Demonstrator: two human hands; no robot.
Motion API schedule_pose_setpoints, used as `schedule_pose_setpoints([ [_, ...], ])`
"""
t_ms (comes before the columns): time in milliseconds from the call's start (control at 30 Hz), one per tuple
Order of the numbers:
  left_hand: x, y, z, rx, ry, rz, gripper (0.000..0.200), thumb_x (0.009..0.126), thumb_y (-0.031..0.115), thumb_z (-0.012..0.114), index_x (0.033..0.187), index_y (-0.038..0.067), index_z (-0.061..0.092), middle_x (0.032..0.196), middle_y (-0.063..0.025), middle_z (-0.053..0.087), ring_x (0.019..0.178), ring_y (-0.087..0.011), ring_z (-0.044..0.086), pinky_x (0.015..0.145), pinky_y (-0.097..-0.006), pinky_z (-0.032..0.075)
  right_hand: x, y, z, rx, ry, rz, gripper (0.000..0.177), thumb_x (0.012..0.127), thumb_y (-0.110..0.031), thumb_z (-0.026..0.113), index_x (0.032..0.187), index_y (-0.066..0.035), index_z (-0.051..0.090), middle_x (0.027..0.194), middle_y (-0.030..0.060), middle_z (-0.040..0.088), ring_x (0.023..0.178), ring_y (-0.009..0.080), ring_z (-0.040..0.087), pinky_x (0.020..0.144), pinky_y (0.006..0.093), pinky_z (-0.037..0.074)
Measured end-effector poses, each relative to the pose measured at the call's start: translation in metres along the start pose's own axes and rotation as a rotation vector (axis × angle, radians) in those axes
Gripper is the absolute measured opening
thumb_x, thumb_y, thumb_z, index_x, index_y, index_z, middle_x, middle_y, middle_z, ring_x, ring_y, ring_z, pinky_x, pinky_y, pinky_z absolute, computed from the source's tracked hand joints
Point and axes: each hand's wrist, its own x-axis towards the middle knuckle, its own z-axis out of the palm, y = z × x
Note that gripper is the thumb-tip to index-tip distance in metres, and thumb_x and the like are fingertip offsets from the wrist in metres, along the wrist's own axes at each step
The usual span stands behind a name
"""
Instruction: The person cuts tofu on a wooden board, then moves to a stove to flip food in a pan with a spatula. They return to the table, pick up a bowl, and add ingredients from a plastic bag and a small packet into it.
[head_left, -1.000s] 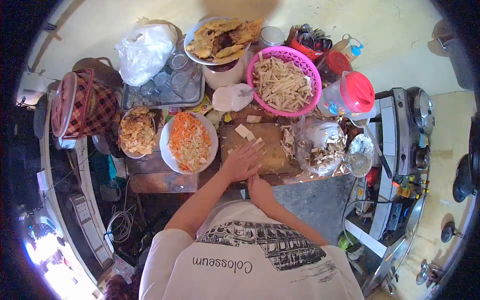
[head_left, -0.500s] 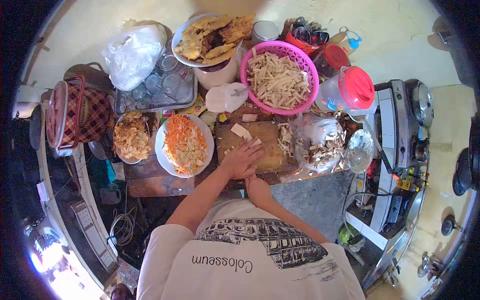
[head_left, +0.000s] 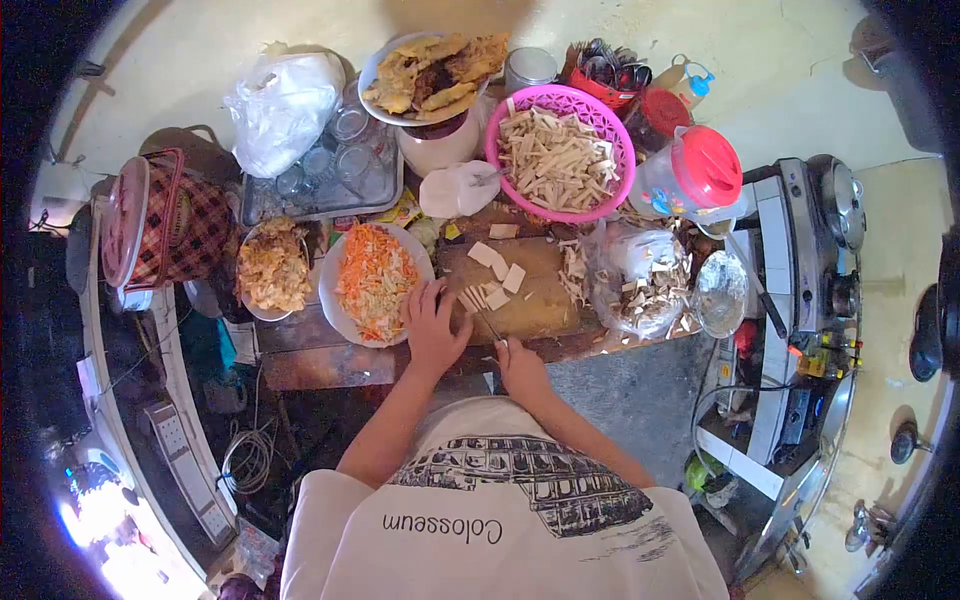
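On the wooden cutting board (head_left: 545, 300) lie pale flat slices (head_left: 489, 258) and a few thin cut strips (head_left: 473, 299). My right hand (head_left: 523, 370) is closed round the handle of a knife (head_left: 489, 322) at the board's front edge, its blade pointing away beside the strips. My left hand (head_left: 434, 325) is at the board's left edge, fingers apart, next to the plate of shredded orange and pale vegetables (head_left: 428, 262). Nothing shows in its fingers. A pink basket (head_left: 634, 165) of pale strips stands behind the board.
Right of the board are a plastic bag of peelings (head_left: 645, 285) and a foil-like bowl (head_left: 720, 293). Fried food (head_left: 273, 270) is at the left, near a metal tray (head_left: 330, 205) of glasses. A red-lidded jug (head_left: 700, 170) stands at the back right.
My left hand has moved left off the slices, and its fingers have spread. The knife blade, cut strips and more slices now show on the board. My right hand has shifted slightly right.
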Motion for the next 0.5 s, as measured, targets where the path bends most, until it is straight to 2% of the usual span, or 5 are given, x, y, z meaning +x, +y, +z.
schedule_pose_setpoints([
  [167, -0.010, -0.008, -0.006, 0.067, -0.026, 0.027, 0.036, 0.071, 0.026, 0.065, 0.102, 0.009, 0.059, 0.122, -0.0111, 0.046, 0.118, -0.0330, 0.039, 0.100, -0.0499, 0.027, -0.007, -0.009, -0.005, -0.002, 0.003, -0.006, 0.037, 0.095, -0.034, 0.038, 0.089, 0.000, 0.051, 0.070, 0.0264, 0.059, 0.068, 0.0438, 0.059, 0.060, 0.0520, 0.046],
  [500, 0.006, 0.000, -0.007, -0.038, -0.020, 0.073, 0.034, 0.076, 0.024, 0.060, 0.105, 0.007, 0.058, 0.117, -0.0139, 0.049, 0.114, -0.0335, 0.043, 0.097, -0.0489, 0.031, -0.007, -0.012, -0.006, -0.052, -0.005, -0.011, 0.039, 0.096, -0.036, 0.035, 0.090, 0.000, 0.050, 0.070, 0.0264, 0.060, 0.067, 0.0441, 0.059, 0.058, 0.0530, 0.046],
])
